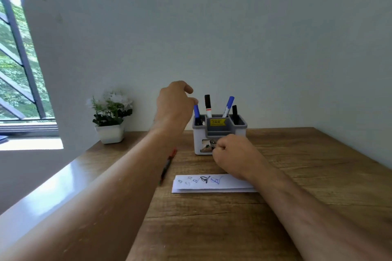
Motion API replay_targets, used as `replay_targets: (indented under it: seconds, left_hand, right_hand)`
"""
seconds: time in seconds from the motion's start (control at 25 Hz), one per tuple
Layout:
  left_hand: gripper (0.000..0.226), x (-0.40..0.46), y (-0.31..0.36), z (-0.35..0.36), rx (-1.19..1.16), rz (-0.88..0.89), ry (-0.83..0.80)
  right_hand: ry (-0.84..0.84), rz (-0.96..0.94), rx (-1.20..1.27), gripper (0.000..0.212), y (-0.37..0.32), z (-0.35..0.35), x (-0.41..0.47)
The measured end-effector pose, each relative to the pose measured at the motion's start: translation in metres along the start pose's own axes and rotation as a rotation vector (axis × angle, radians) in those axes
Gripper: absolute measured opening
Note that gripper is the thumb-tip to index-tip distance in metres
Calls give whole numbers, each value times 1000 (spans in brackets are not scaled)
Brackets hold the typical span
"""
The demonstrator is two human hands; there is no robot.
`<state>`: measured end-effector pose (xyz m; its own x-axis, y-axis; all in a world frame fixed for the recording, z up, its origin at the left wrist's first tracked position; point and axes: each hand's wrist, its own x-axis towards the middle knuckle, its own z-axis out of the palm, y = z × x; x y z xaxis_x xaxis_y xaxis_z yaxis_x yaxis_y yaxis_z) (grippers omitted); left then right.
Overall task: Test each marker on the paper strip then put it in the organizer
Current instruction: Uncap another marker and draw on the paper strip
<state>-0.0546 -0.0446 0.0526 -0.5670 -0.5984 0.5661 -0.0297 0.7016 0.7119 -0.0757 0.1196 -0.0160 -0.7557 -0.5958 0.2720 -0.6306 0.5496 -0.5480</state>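
Both bare forearms reached in from the near edge over the wooden desk (297,176), which ran back to a pale wall, with a window (19,59) at the far left. At the back of the desk stood the grey and white organizer (238,131), with a yellow sticker on its front. Left of it, well apart against the wall, sat a small potted plant (110,116) with white flowers. Nearer the camera lay the paper strip (214,184), bearing black and blue scribbles. The left hand (174,106) was raised beside the organizer's left end, its fingers loosely curled just above a blue marker (196,112) standing in the left slot; whether they touched it was unclear. The right hand (231,154) was curled into a fist against the organizer's front, and I could not tell whether it held anything. Three more markers stood upright in the organizer: black (207,105), blue (228,106), black (234,111). A red marker (168,162) lay on the desk, partly hidden by the left forearm.
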Motion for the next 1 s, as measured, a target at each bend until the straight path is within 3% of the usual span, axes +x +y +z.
replay_targets:
  seconds: [0.16,0.44,0.6,1.0]
  left_hand:
    - [16,-24,-15,-36,42,-88,-30]
    - [21,-49,-53,-35,361,-177,-200]
    - [36,-50,-63,-19,535,-157,-293]
    - [23,-56,-68,-11,692,-78,-307]
  right_hand:
    - [25,-10,15,27,2,0,-5]
    - [33,-54,-26,28,4,-1,-5]
    - [20,-86,-45,28,3,1,-1]
    - [8,-102,-37,30,3,2,-1]
